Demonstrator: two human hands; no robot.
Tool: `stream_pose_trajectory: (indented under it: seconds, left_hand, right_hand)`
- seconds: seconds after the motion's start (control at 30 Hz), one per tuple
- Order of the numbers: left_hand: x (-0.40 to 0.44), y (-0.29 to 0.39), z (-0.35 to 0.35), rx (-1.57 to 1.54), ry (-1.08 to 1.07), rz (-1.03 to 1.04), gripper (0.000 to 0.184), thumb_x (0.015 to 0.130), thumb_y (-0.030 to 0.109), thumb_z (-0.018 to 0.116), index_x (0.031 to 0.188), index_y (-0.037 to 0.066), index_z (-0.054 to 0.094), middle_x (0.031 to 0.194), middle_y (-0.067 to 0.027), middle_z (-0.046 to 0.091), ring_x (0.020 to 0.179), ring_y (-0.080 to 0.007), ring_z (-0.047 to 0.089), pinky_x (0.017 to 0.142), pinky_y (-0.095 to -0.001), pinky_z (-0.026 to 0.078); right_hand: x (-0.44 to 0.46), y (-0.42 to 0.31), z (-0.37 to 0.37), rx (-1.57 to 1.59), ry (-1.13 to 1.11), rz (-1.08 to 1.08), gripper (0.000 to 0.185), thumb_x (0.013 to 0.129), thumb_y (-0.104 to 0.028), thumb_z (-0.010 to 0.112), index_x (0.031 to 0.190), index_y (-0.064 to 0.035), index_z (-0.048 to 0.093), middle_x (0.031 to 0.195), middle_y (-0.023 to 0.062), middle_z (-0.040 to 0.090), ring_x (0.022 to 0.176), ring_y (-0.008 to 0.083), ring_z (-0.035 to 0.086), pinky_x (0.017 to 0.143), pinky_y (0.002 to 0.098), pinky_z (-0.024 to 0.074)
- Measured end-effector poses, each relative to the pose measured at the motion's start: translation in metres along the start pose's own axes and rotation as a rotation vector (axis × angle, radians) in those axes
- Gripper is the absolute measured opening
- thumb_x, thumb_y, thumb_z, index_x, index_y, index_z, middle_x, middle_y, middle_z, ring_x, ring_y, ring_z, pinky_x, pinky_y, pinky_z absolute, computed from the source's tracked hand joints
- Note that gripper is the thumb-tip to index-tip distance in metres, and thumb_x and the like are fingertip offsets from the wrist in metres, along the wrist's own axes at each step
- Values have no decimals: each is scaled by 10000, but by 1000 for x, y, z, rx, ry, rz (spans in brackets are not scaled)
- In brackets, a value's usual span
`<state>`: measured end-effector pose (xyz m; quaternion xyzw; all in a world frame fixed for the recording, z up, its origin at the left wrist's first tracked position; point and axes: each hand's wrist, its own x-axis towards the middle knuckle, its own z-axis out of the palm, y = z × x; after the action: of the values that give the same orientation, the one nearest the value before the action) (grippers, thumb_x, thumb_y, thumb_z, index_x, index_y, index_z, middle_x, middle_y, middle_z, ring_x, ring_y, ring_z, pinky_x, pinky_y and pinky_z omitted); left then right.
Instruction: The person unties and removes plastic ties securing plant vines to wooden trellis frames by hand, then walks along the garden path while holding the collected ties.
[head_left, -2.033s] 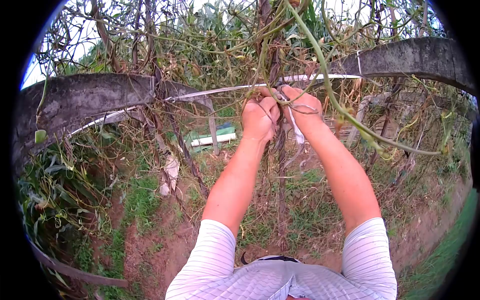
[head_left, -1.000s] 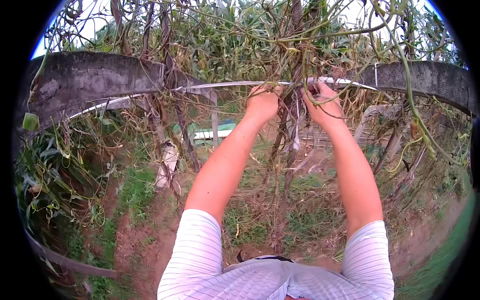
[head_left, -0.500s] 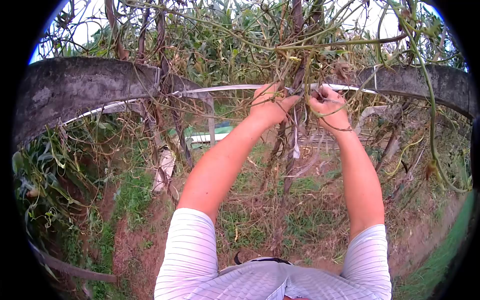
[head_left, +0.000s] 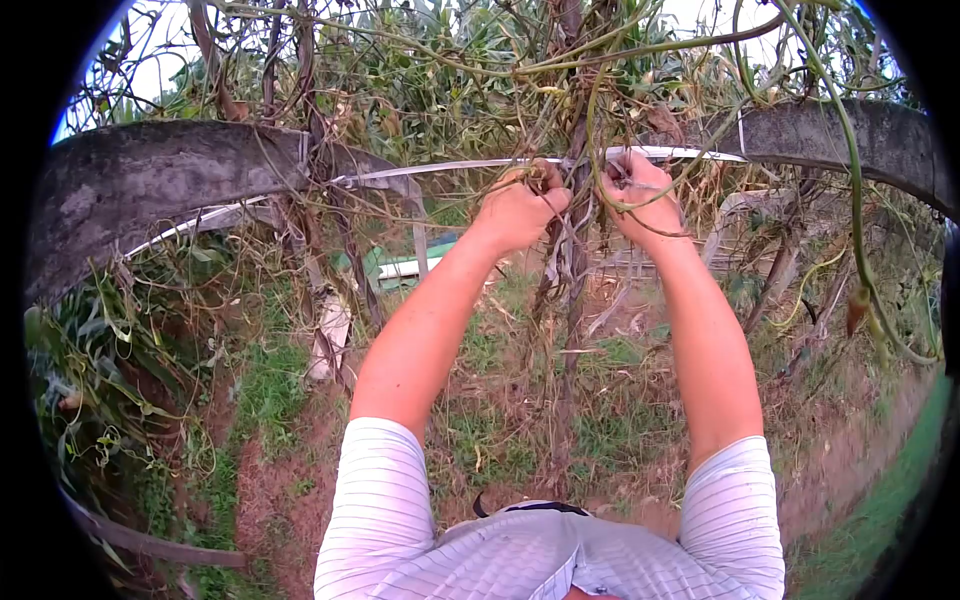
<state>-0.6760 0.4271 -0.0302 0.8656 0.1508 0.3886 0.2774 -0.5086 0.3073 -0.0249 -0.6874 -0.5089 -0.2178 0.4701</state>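
A white strap [head_left: 430, 168] runs across between the concrete beams and passes behind an upright bundle of twisted vines [head_left: 577, 245]. My left hand [head_left: 522, 208] is just left of the bundle, below the strap, its fingers curled together; what they pinch is too small to make out. On the right side of the bundle, my right hand [head_left: 643, 200] is closed around something dark and thin, hidden among its fingers. A green vine stem loops over the right hand and wrist.
Curved concrete beams stand at the left [head_left: 170, 185] and right [head_left: 840, 140]. A long green vine [head_left: 855, 200] hangs at the right. Tangled stems cross overhead. A pale slab [head_left: 328, 335] leans at lower left, with corn plants behind and grass and soil below.
Both hands were together at the bundle two seconds ago and are now on either side of it. Since the last earlier frame, the left hand has drawn back left. The view has shifted too.
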Motion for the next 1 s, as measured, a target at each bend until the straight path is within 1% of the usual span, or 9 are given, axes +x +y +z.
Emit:
stream_pose_trajectory:
  seconds: [0.1, 0.27, 0.37, 0.47, 0.53, 0.63, 0.7, 0.9, 1.0]
  left_hand:
    - [5, -8, 6, -136, 12, -62, 277, 868, 313, 636, 1027, 88, 659, 963, -123, 698, 953, -292, 652, 882, -415, 474]
    - [15, -6, -8, -393, -5, -222, 205, 920, 254, 678, 932, 50, 668, 801, -42, 680, 707, -99, 611, 641, -288, 497]
    - [21, -11, -2, -155, 56, -181, 365, 816, 369, 775, 953, 36, 719, 947, -111, 707, 886, -207, 650, 807, -352, 501]
    - [19, -1, -5, -279, 41, -167, 314, 799, 307, 799, 858, 9, 716, 764, -58, 680, 740, -152, 625, 708, -330, 495]
    - [29, -9, -4, -136, -6, -152, 316, 820, 316, 781, 831, 6, 723, 726, -41, 674, 668, -119, 603, 607, -298, 472]
    - [43, -22, 4, -184, -75, -22, 485, 891, 341, 708, 1170, -43, 613, 846, -71, 676, 650, -128, 614, 496, -267, 459]
    - [49, -40, 5, -284, -28, -45, 251, 925, 203, 657, 1022, -17, 584, 824, -68, 629, 645, -146, 626, 508, -274, 470]
    - [49, -18, -6, 82, -31, 119, 230, 826, 190, 657, 846, -39, 652, 709, -64, 635, 643, -152, 580, 612, -301, 462]
    - [46, -10, -9, 279, 337, 243, 166, 761, 192, 678, 796, 30, 663, 689, -103, 621, 597, -210, 567, 613, -340, 463]
  right_hand:
    - [0, -5, -5, 84, -70, 130, 340, 826, -279, 716, 958, 24, 634, 855, 213, 683, 798, 369, 675, 726, 406, 528]
    - [-3, -13, -12, 102, -75, 130, 359, 831, -316, 696, 937, 21, 631, 833, 190, 680, 765, 335, 666, 729, 403, 523]
    - [-3, -3, -1, 30, -34, 43, 338, 833, -301, 695, 932, 16, 631, 828, 175, 685, 749, 308, 669, 726, 397, 526]
    - [-7, -6, 4, -12, 42, -33, 315, 834, -276, 690, 954, 9, 630, 848, 183, 684, 784, 295, 675, 741, 389, 536]
    - [-6, -8, 7, -108, 19, 120, 350, 849, -359, 618, 1017, -52, 605, 874, 230, 683, 840, 409, 670, 768, 484, 550]
    - [-14, -14, -5, 1, -52, 194, 403, 841, -335, 646, 1126, -58, 576, 1051, 194, 667, 984, 375, 656, 863, 458, 535]
    - [-18, -20, -13, 87, -88, 205, 428, 830, -322, 670, 1138, -42, 566, 1077, 178, 667, 992, 375, 652, 884, 434, 530]
    - [-19, -19, -18, 62, -122, 228, 443, 833, -364, 661, 1122, -40, 575, 1010, 204, 683, 977, 378, 661, 870, 452, 535]
    - [-20, -18, -19, 32, -127, 236, 435, 834, -356, 668, 1138, -59, 572, 1007, 207, 683, 985, 382, 660, 882, 454, 529]
